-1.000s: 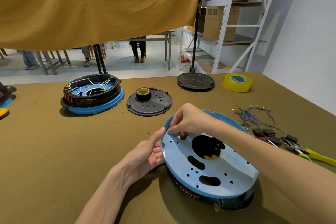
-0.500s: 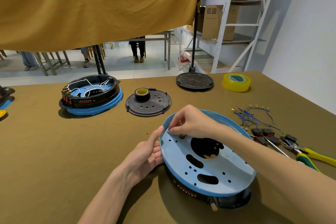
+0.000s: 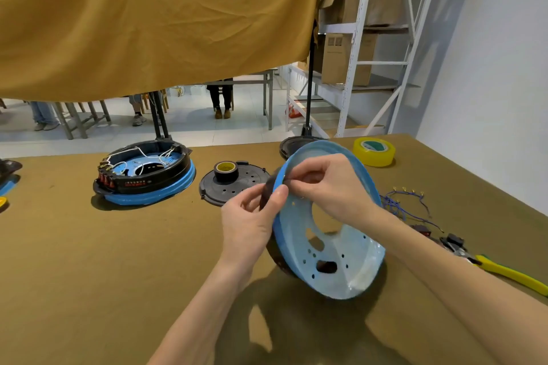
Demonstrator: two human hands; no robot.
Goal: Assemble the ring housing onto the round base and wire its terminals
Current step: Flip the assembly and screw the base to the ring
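Brown table point(image 3: 89, 261); round base point(image 3: 341, 270) tilted steeply, underside facing camera.

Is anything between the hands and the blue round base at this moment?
Nothing visible. The left hand grips the left rim of the tilted round base, thumb on its blue face, and the right hand pinches at that rim near the top. Whether the right hand holds a small part cannot be told.

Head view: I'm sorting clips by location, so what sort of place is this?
Probably a small assembly workshop: a cloth-covered workbench holding a finished wired unit, loose wires and pliers, with metal shelving of cardboard boxes behind.
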